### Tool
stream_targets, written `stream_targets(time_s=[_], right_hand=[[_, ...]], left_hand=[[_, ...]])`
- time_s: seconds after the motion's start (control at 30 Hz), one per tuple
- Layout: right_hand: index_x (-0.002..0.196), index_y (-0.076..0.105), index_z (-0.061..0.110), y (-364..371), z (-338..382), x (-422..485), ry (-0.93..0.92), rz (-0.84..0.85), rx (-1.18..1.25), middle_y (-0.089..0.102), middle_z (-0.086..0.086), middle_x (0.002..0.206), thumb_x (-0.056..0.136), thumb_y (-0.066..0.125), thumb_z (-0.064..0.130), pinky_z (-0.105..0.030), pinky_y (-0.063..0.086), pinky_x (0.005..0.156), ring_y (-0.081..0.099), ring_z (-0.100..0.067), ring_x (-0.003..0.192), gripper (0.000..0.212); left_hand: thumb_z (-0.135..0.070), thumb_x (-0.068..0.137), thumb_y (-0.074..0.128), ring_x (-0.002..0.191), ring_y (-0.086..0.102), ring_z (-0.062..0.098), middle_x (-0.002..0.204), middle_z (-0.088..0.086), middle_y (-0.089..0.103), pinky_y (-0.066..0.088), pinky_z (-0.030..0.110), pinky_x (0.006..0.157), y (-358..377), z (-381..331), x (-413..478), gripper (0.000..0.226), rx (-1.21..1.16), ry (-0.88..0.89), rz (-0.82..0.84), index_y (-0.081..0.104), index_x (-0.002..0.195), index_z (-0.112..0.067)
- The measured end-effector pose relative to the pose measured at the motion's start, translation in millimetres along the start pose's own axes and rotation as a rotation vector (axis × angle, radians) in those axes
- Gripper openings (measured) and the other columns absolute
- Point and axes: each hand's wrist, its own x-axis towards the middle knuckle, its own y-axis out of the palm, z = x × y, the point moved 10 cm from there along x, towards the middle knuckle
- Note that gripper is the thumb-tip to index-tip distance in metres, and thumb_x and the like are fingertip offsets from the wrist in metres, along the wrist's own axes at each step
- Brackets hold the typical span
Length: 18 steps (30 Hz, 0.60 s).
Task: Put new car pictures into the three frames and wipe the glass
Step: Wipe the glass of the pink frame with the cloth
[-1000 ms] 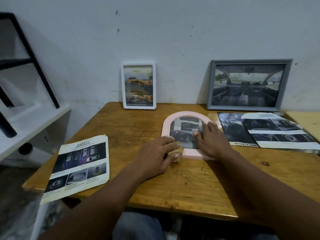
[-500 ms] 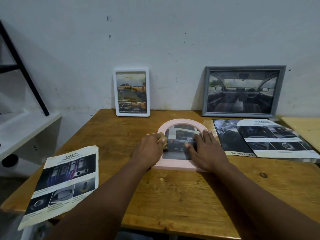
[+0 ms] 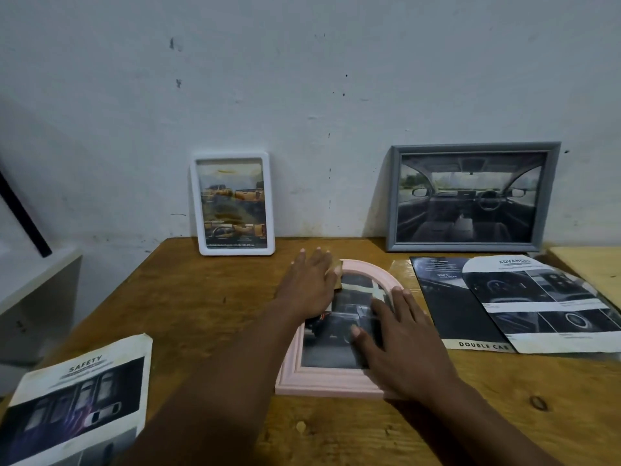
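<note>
Head view. A pink arched wooden picture frame (image 3: 322, 381) lies flat near the middle of the brown wooden table (image 3: 201, 297), holding a dark car picture under its glass. The left hand (image 3: 311, 284) lies at the frame's upper left, fingers straight and together, pressing a small tan wiping pad (image 3: 337, 280) onto the glass; most of the pad is hidden under the palm. The right hand (image 3: 400, 334) rests flat and spread on the frame's right side, fingertips on the glass, grasping nothing. At the table's back edge, a white rectangular plastic frame (image 3: 233, 203) and a grey rectangular wooden frame (image 3: 470, 196) lean against the wall, each holding a car picture. Two overlapping printed car brochure sheets (image 3: 537, 297) lie along the right edge. A "SAFETY" brochure sheet (image 3: 77, 398) overhangs the front left corner.
</note>
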Motion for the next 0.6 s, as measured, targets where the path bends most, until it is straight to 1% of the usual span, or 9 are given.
stream_targets(time_s=[0.07, 0.13, 0.17, 0.27, 0.3, 0.37, 0.43, 0.5, 0.6], right_hand=[[0.152, 0.027, 0.028, -5, -4, 4, 0.023, 0.016, 0.030, 0.013, -0.006, 0.166, 0.083, 0.014, 0.078, -0.049, 0.011, 0.123, 0.004, -0.024, 0.154, 0.087], [0.151, 0.028, 0.027, -13, -4, 15, 0.033, 0.007, 0.009, 0.022, -0.002, 0.163, 0.094, 0.034, 0.064, -0.054, 0.015, 0.121, 0.015, -0.024, 0.151, 0.069], [0.151, 0.028, 0.027, -19, 4, 24, 0.001, -0.018, -0.011, 0.023, -0.001, 0.163, 0.097, 0.039, 0.057, -0.055, 0.016, 0.120, 0.016, -0.024, 0.151, 0.063], [0.152, 0.029, 0.028, -21, 53, 54, -0.252, -0.043, -0.014, 0.016, 0.002, 0.166, 0.102, 0.040, 0.042, -0.053, 0.015, 0.121, 0.008, -0.022, 0.153, 0.053], [0.152, 0.030, 0.028, -16, 68, 64, -0.331, -0.012, -0.005, 0.016, 0.003, 0.166, 0.103, 0.038, 0.038, -0.051, 0.014, 0.122, 0.007, -0.020, 0.154, 0.051], [0.152, 0.032, 0.027, -2, 86, 79, -0.413, 0.067, -0.017, 0.020, 0.003, 0.165, 0.105, 0.035, 0.037, -0.052, 0.012, 0.122, 0.009, -0.019, 0.153, 0.048], [0.152, 0.034, 0.028, 6, 87, 89, -0.430, 0.090, -0.067, 0.025, 0.004, 0.164, 0.105, 0.033, 0.040, -0.054, 0.009, 0.121, 0.014, -0.019, 0.152, 0.048], [0.149, 0.040, 0.028, 1, 83, 96, -0.420, 0.054, -0.105, 0.032, 0.003, 0.161, 0.105, 0.035, 0.040, -0.055, 0.011, 0.120, 0.024, -0.021, 0.150, 0.047], [0.138, 0.053, 0.028, -15, 64, 105, -0.350, -0.019, -0.144, 0.050, 0.000, 0.149, 0.103, 0.039, 0.039, -0.052, 0.024, 0.115, 0.044, -0.024, 0.137, 0.039]], left_hand=[[-0.046, 0.110, 0.021, 0.157, -0.007, 0.020, 0.171, -0.003, 0.003, 0.000, 0.044, 0.127, -7, 3, -6, 0.059, -0.060, 0.011, -0.069, 0.010, 0.164, -0.026], [-0.043, 0.110, 0.023, 0.157, -0.007, 0.016, 0.171, -0.004, 0.001, 0.001, 0.043, 0.127, -18, 10, -18, 0.059, -0.124, -0.020, -0.142, 0.007, 0.164, -0.024], [-0.040, 0.110, 0.025, 0.156, -0.007, 0.015, 0.171, -0.004, 0.001, 0.002, 0.042, 0.127, -22, 15, -25, 0.060, -0.138, -0.044, -0.162, 0.005, 0.164, -0.023], [-0.031, 0.108, 0.034, 0.157, -0.004, 0.017, 0.172, 0.001, 0.000, 0.003, 0.039, 0.127, -25, 29, -46, 0.066, -0.123, -0.112, -0.183, 0.001, 0.163, -0.015], [-0.029, 0.108, 0.036, 0.157, -0.004, 0.018, 0.172, 0.003, 0.000, 0.003, 0.039, 0.127, -23, 32, -52, 0.068, -0.116, -0.131, -0.184, 0.001, 0.163, -0.014], [-0.028, 0.107, 0.039, 0.157, -0.004, 0.020, 0.172, 0.004, 0.002, 0.004, 0.039, 0.127, -15, 34, -62, 0.069, -0.124, -0.151, -0.182, 0.001, 0.163, -0.012], [-0.026, 0.107, 0.038, 0.157, -0.003, 0.020, 0.171, 0.005, 0.004, 0.004, 0.039, 0.128, -9, 33, -69, 0.068, -0.150, -0.152, -0.201, 0.002, 0.163, -0.012], [-0.024, 0.107, 0.038, 0.157, -0.001, 0.019, 0.171, 0.003, 0.007, 0.005, 0.038, 0.128, -10, 29, -69, 0.065, -0.138, -0.124, -0.243, 0.006, 0.163, -0.014], [-0.023, 0.108, 0.037, 0.157, 0.006, 0.016, 0.170, 0.000, 0.016, 0.011, 0.037, 0.127, -13, 14, -67, 0.056, -0.078, 0.000, -0.278, 0.022, 0.162, -0.018]])
